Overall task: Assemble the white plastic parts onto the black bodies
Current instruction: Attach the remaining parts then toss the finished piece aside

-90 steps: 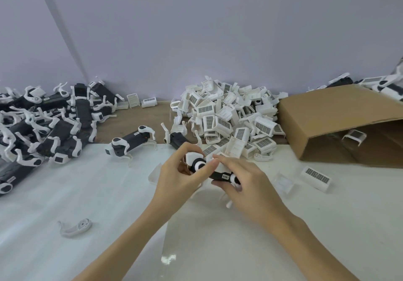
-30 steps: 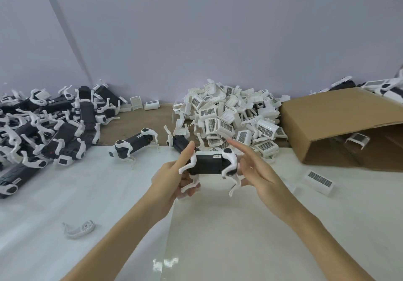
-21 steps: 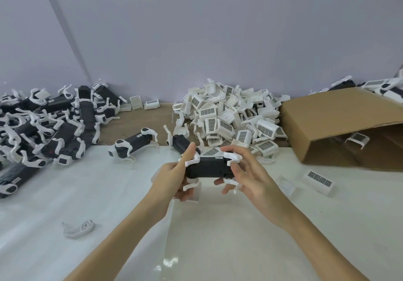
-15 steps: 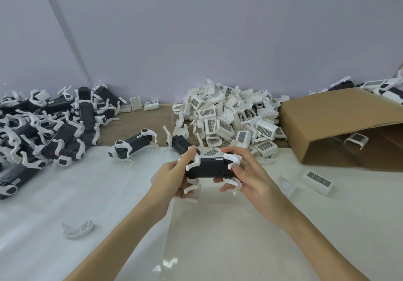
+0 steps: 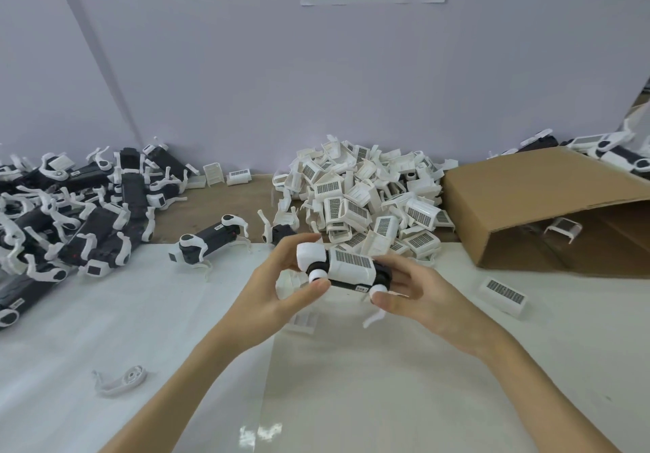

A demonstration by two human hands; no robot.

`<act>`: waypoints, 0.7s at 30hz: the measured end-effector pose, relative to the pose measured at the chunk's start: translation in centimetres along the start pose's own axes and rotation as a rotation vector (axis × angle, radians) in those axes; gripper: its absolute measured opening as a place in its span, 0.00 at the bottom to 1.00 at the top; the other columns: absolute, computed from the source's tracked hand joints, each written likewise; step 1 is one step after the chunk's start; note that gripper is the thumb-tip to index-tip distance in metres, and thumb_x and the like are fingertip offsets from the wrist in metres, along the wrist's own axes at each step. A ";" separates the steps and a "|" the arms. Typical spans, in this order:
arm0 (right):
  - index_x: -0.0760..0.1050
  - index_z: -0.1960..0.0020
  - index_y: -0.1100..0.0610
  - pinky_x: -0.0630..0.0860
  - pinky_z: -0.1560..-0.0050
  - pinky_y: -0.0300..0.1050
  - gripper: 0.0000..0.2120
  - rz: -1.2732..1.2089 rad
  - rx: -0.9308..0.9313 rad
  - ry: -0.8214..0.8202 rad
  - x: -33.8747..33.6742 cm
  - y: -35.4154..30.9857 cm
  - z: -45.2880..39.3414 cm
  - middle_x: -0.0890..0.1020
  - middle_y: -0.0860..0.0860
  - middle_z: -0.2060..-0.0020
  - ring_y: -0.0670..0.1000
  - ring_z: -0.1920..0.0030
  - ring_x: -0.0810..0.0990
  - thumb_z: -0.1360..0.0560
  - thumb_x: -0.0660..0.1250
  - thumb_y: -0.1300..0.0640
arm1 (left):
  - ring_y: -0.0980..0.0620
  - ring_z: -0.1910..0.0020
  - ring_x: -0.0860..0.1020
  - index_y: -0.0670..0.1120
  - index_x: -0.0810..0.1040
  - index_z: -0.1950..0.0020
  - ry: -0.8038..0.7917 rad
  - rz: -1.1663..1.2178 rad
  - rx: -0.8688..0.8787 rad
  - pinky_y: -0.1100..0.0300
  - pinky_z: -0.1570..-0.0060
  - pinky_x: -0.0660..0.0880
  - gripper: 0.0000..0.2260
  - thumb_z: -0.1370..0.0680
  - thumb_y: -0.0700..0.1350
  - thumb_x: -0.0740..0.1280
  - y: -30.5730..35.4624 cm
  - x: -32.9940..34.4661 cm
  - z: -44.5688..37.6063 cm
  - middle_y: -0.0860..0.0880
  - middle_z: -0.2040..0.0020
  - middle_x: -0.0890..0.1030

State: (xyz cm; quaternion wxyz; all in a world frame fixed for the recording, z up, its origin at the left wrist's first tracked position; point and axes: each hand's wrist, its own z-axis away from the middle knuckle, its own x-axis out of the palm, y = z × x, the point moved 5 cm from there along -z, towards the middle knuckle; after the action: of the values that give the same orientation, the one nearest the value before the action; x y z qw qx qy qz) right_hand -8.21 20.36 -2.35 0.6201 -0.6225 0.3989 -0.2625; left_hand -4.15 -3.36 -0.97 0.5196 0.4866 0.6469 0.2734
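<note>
I hold a black body [image 5: 355, 282] above the white table, with a white barcoded cover [image 5: 351, 263] sitting on its top. My left hand [image 5: 281, 294] grips its left end, thumb by a white round joint. My right hand [image 5: 418, 294] holds the right end, thumb on the other white joint. White legs hang below the body, partly hidden by my fingers. A pile of loose white covers [image 5: 369, 199] lies just behind. Two black bodies with white legs [image 5: 211, 241] lie on the table to the left of my hands.
A heap of black bodies with legs [image 5: 77, 217] fills the left side. An open cardboard box [image 5: 548, 206] lies on its side at the right. A loose white cover [image 5: 503, 292] and a loose white leg [image 5: 119, 380] lie on the table.
The body has been turned over in my hands, so the white barcoded cover faces up where the black underside and legs showed before. Both hands have shifted their grip to its ends.
</note>
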 end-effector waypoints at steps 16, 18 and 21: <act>0.56 0.26 0.70 0.82 0.40 0.57 0.55 -1.100 -0.133 0.174 -10.1 -6.0 0.2 0.72 0.71 0.28 0.68 0.27 0.74 0.31 0.67 0.27 | 0.58 0.45 0.81 0.58 0.81 0.43 0.316 -0.051 -0.124 0.57 0.46 0.76 0.07 0.15 0.56 0.64 -2.4 -0.8 -0.8 0.57 0.48 0.85; 0.61 0.23 0.65 0.83 0.44 0.55 0.46 -0.987 -0.053 0.202 -9.2 -4.5 -0.1 0.76 0.67 0.29 0.65 0.31 0.78 0.25 0.65 0.30 | 0.58 0.43 0.79 0.58 0.80 0.44 0.329 -0.172 -0.099 0.59 0.48 0.74 0.03 0.15 0.52 0.66 -2.5 -0.8 -1.0 0.59 0.46 0.83; 0.73 0.25 0.63 0.85 0.51 0.50 0.33 -0.921 0.052 0.263 -7.0 -1.4 -0.2 0.83 0.59 0.38 0.57 0.44 0.86 0.19 0.65 0.39 | 0.55 0.35 0.72 0.56 0.81 0.41 0.318 -0.346 -0.071 0.57 0.39 0.73 0.06 0.15 0.50 0.67 -2.9 -0.4 -0.9 0.56 0.38 0.77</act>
State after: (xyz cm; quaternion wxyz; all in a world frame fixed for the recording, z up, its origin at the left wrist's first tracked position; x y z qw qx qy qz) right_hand -11.93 25.90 0.27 0.3987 -0.6804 0.1502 -0.5963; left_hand -5.97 -4.70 -2.98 0.4670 0.3007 0.7844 0.2761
